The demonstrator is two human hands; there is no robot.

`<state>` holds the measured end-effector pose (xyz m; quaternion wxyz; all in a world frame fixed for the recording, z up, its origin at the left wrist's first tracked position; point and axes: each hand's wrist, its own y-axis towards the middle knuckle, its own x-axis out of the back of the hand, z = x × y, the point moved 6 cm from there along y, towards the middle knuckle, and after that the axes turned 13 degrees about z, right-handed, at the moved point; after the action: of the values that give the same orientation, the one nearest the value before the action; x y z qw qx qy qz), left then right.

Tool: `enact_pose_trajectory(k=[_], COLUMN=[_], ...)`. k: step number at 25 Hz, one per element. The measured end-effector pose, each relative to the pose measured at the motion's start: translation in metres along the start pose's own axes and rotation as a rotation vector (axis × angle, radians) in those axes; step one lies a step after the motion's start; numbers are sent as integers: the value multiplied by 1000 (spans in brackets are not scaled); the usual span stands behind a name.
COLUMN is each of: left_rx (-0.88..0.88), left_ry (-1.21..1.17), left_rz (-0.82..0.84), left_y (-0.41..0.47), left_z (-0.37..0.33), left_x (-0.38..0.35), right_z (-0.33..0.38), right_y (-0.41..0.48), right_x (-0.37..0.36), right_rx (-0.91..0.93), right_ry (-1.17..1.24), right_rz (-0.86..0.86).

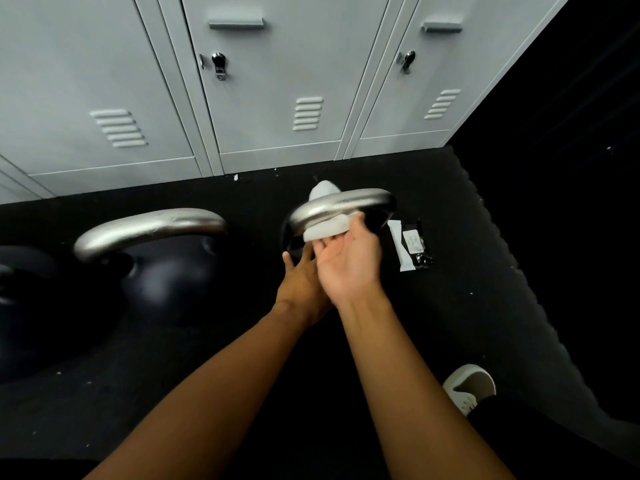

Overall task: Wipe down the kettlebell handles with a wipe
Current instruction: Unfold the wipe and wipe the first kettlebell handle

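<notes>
The kettlebell handle [341,206] I am working on is the right-hand one of the two silver loops, standing right of centre on the black floor mat [207,358], in front of the grey lockers [277,81]. A white wipe [327,232] is draped over it: one bunch shows above the far side of the bar, and a folded pad is pressed against its near underside. My right hand [346,265] is palm up, its fingers curled under the bar and pinching that pad against the metal. My left hand [301,278] sits just beside and partly beneath the right one, reaching toward the dark body of the bell below the handle; its fingers are mostly hidden, so I cannot tell whether they are gripping or lying loose.

To the left stands the second kettlebell [166,271], its silver handle [149,228] arching over a round dark body, well apart from both hands. The edge of another dark bell [20,278] shows at the far left. Just right of the wiped handle a black and white wipe packet [412,245] lies flat on the mat. In the near right corner a white shoe [469,388] rests on the floor.
</notes>
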<state>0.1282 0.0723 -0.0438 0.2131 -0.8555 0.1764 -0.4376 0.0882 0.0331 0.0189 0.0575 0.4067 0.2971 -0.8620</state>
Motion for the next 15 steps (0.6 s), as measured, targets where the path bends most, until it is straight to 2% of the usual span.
enact_pose_trajectory(k=[1,2,5,8,11,12,15], left_rx=[14,62,106,-8,9,12,45], left_ry=[-187,-250,-118,52,-17,-9,-5], left_rz=[-19,-42,-109,-100,-92,-138,-135], left_y=[-3,-4,5,7,2,1,3], left_z=[3,8,14,2,3,3,5], left_x=[-3,-7,-9,0,0,0,-1], right_z=[-7,-9,4,-1,-20,-16,9], right_y=[-5,-11,-22,-8,-9,-12,-10], right_x=[-2,0,12,10,0,1,16], right_rx=[-26,-46,-27,-8,-83,-102,-96], right_ry=[-73,-141,-182,-189,-337,-384,-372], right_rz=[8,5,17,13,-8,-15,-39])
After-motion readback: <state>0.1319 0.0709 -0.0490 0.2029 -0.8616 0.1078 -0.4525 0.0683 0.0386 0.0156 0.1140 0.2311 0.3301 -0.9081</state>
